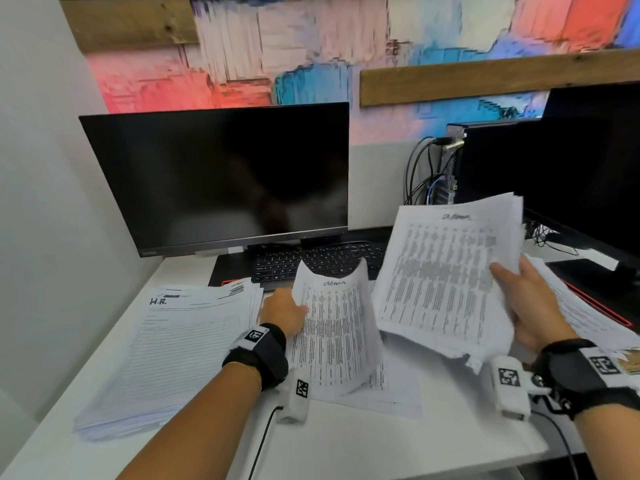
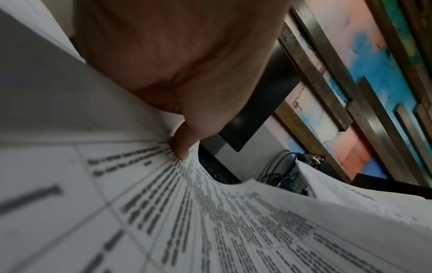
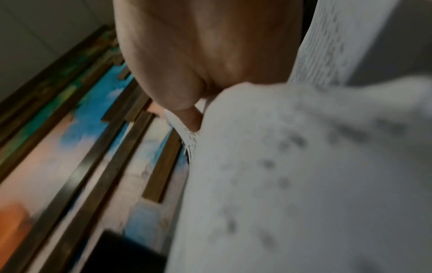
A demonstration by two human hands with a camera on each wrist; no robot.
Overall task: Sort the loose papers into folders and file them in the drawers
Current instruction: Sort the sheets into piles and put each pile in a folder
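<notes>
I count two monitors [image 1: 221,178] [image 1: 588,168], one keyboard [image 1: 311,263] at twelve o'clock, one H.R. paper stack [image 1: 173,351] at nine o'clock.

— Can we read the printed tables on the sheet [image 1: 332,327] pinched by the left hand [image 1: 282,311]?

— No, too fine; only a handwritten heading shows. The fingers hide beneath it.

— And the right hand [image 1: 530,303]?

— Its bundle of papers [image 1: 446,271] covers our fingers; the right wrist view is blurred. The second monitor [image 1: 588,161] runs off the edge.
</notes>
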